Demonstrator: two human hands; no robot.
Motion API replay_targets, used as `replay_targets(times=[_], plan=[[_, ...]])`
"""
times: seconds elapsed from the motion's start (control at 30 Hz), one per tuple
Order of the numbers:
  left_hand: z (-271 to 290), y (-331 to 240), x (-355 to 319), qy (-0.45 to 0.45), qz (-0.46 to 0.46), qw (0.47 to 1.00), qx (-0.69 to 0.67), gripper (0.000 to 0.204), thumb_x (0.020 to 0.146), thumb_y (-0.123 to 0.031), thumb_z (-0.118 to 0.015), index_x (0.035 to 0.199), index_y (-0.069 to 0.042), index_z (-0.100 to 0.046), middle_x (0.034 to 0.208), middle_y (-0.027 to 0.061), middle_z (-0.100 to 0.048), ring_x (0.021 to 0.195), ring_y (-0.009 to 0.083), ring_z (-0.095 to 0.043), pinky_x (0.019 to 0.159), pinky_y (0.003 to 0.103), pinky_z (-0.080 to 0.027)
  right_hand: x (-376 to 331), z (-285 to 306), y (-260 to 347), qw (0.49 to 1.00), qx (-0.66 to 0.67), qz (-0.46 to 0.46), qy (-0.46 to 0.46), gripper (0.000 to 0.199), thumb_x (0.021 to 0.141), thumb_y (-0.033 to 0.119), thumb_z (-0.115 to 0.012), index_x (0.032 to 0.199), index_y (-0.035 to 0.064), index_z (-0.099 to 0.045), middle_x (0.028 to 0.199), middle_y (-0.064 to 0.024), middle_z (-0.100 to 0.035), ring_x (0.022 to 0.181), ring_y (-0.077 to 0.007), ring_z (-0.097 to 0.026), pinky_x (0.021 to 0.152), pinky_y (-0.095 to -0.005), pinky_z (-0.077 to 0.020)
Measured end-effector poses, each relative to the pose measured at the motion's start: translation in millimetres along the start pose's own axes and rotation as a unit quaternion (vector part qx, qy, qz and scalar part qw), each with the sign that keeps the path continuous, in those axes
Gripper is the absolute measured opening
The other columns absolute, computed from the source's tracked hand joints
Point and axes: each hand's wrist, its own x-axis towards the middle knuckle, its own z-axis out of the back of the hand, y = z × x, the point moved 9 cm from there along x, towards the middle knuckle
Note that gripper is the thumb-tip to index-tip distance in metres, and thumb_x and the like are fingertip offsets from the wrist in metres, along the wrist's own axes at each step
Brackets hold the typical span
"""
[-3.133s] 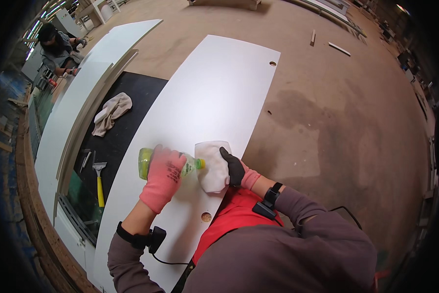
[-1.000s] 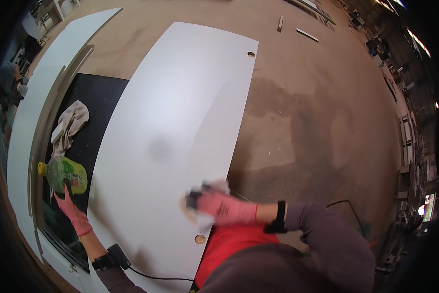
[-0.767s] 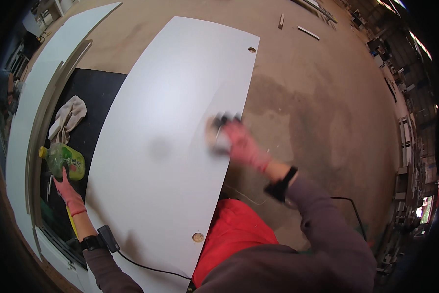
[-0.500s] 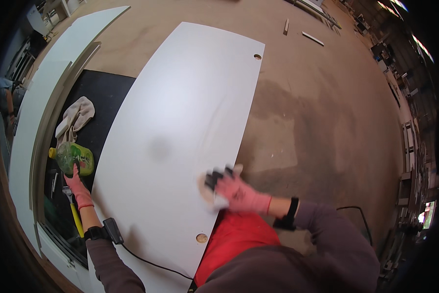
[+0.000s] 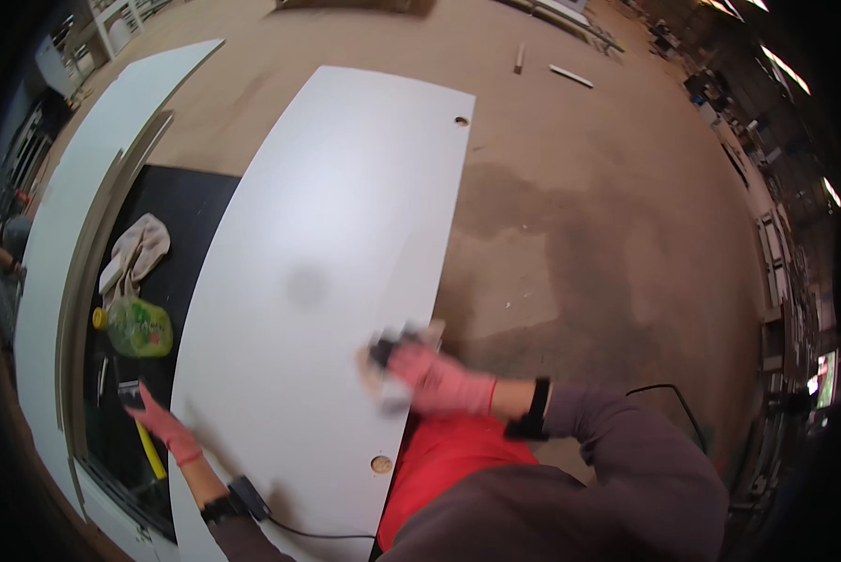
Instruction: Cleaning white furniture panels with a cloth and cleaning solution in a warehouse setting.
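Observation:
A long white panel (image 5: pixel 289 215) with a round hole near two of its corners lies before me. My right hand (image 5: pixel 439 379), in a pink glove with black fingertips, presses a pale, motion-blurred cloth (image 5: pixel 369 375) onto the panel's right edge. At left, my gloved left hand (image 5: pixel 165 429) is over a scraper with a yellow handle (image 5: pixel 152 451); its fingertips meet the scraper's neck, but whether they grip it is unclear. Just beyond stands or lies a clear bottle of green liquid with a yellow cap (image 5: pixel 140 328), no longer touched.
A crumpled beige cloth (image 5: pixel 142 245) lies on the black surface (image 5: pixel 191 192) beyond the bottle. More long white boards (image 5: pixel 65 215) flank it on the left. Two small strips, one of them white (image 5: pixel 570 76), lie on the brown floor. Another person (image 5: pixel 7 248) is at the far left.
My left hand has let go of the bottle and come back toward me to the scraper. My right hand still rubs at the panel's edge with the cloth. The whole view has shifted slightly.

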Motion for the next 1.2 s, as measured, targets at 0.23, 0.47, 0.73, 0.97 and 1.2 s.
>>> replay_targets(times=[0.23, 0.47, 0.73, 0.97, 1.2], plan=[[-4.6, -126.9, -42.7, -0.047, 0.043, 0.997, -0.050, 0.048, 0.089, -0.013, -0.057, 0.129, 0.006, -0.040, 0.127, 0.0191, -0.049, 0.113, 0.0260, -0.049, 0.097, 0.033, -0.039, 7.1, -37.9, 24.1, 0.990, -0.026, 0.106, 0.089, 0.065, 0.074, 0.031, -0.066, 0.128, 0.0025, -0.043, 0.133, -0.0151, -0.042, 0.129, -0.0284, -0.033, 0.112, -0.0470, -0.0152], [-82.8, -175.8, -65.9, 0.125, 0.037, 0.986, -0.109, 0.048, 0.090, -0.013, -0.053, 0.130, 0.007, -0.036, 0.135, 0.0197, -0.040, 0.123, 0.0267, -0.039, 0.105, 0.036, -0.028, 60.7, 31.5, -75.0, 1.000, -0.021, -0.002, 0.020, 0.071, 0.081, 0.045, -0.056, 0.133, 0.0015, -0.037, 0.139, -0.0167, -0.036, 0.132, -0.0286, -0.029, 0.111, -0.0475, -0.0138], [-186.1, -220.6, -44.7, 0.168, -0.007, 0.985, -0.033, 0.049, 0.089, -0.016, -0.053, 0.130, 0.006, -0.038, 0.132, 0.0205, -0.043, 0.123, 0.0306, -0.040, 0.103, 0.037, -0.030, 115.3, 185.2, -369.6, 0.927, -0.225, -0.292, -0.072, 0.062, 0.087, 0.045, -0.046, 0.133, 0.0043, -0.039, 0.137, -0.0131, -0.039, 0.132, -0.0262, -0.030, 0.109, -0.0454, -0.0175], [-290.1, -251.2, 10.0, 0.171, -0.010, 0.985, 0.026, 0.045, 0.090, -0.020, -0.052, 0.126, 0.005, -0.044, 0.128, 0.0205, -0.047, 0.119, 0.0316, -0.043, 0.101, 0.037, -0.033, 96.7, 117.8, -264.7, 0.995, 0.060, 0.040, -0.074, 0.051, 0.081, 0.020, -0.051, 0.127, -0.0015, -0.043, 0.126, -0.0172, -0.046, 0.124, -0.0318, -0.037, 0.108, -0.0456, -0.0242], [-355.3, -264.9, 6.8, 0.202, -0.056, 0.948, 0.239, 0.042, 0.093, -0.030, -0.046, 0.122, 0.000, -0.050, 0.129, 0.0196, -0.048, 0.120, 0.0327, -0.043, 0.102, 0.040, -0.032, 100.5, 141.7, -255.0, 0.991, 0.047, 0.095, -0.076, 0.035, 0.075, 0.020, -0.062, 0.103, 0.0022, -0.055, 0.111, -0.0132, -0.053, 0.117, -0.0294, -0.043, 0.105, -0.0484, -0.0240]])
